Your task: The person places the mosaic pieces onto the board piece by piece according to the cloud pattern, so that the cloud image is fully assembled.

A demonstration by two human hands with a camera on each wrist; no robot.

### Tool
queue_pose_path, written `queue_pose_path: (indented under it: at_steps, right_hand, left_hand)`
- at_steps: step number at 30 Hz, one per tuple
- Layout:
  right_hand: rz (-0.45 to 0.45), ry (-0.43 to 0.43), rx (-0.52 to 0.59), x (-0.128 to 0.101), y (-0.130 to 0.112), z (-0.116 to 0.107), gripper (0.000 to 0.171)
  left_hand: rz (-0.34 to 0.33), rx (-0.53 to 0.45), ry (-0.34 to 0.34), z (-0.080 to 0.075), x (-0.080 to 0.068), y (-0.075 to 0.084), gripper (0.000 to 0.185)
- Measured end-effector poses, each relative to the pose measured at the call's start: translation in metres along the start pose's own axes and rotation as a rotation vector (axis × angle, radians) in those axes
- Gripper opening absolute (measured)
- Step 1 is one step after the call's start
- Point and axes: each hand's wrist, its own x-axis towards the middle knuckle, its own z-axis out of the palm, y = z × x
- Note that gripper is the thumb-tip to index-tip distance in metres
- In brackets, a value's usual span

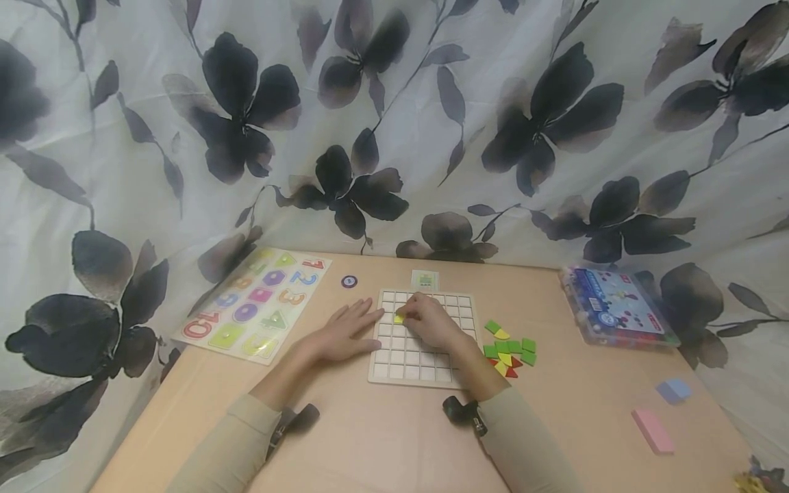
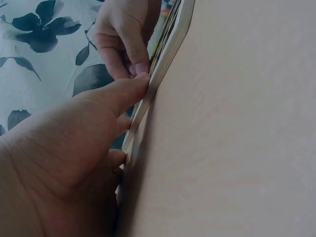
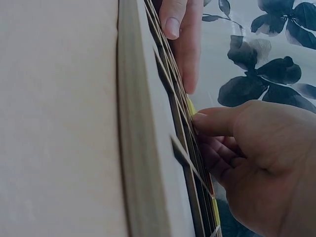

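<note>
1. Yellow piece (image 1: 398, 318): sits in an upper-left cell of the grid board (image 1: 425, 363), pinched under the curled fingers (image 3: 207, 121) of your right hand (image 1: 431, 322).
2. Left hand (image 1: 345, 332): fingers straight and relaxed, gripping nothing; thumb (image 2: 126, 91) touches the board's left edge, palm flat on the table (image 1: 382, 438).
3. Step in hand, as I judge it: seating the piece. Lower it flat and square to the cell walls; a tilted corner will catch on the ribs. Keep your left thumb braced so the board cannot slide.
4. Edges: board's left rim is against your left hand. The loose tiles (image 1: 510, 352), green, yellow and red, lie just beside the board's right edge, near your right wrist; a sweep that way would scatter them.
5. Open room: bare table in front of the board. Number puzzle (image 1: 255, 305) well apart on the left, plastic box (image 1: 619, 305) well apart on the right, small card (image 1: 424, 279) just behind the board.
</note>
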Motion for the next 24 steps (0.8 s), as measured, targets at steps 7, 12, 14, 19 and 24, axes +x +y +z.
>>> queue_pose_path:
  at_steps: [7, 12, 14, 19, 24]
  right_hand:
    - [0.0, -0.017, -0.011, 0.001, -0.002, -0.001, 0.027]
    - [-0.001, 0.006, 0.017, -0.001, -0.003, -0.009, 0.031]
    - [-0.005, 0.032, 0.04, -0.003, -0.004, -0.018, 0.033]
    - [-0.025, 0.114, 0.078, -0.014, -0.007, -0.047, 0.033]
    - [0.008, 0.166, 0.096, -0.028, -0.003, -0.074, 0.034]
  left_hand:
    - [0.003, -0.002, 0.006, 0.0, 0.0, 0.0, 0.076]
    - [0.0, 0.003, 0.0, -0.001, 0.0, 0.001, 0.076]
    - [-0.002, 0.004, -0.003, -0.001, -0.001, 0.001, 0.077]
    - [-0.003, -0.004, 0.004, -0.002, -0.001, 0.0, 0.077]
    - [-0.007, -0.004, -0.001, 0.0, 0.0, 0.0, 0.078]
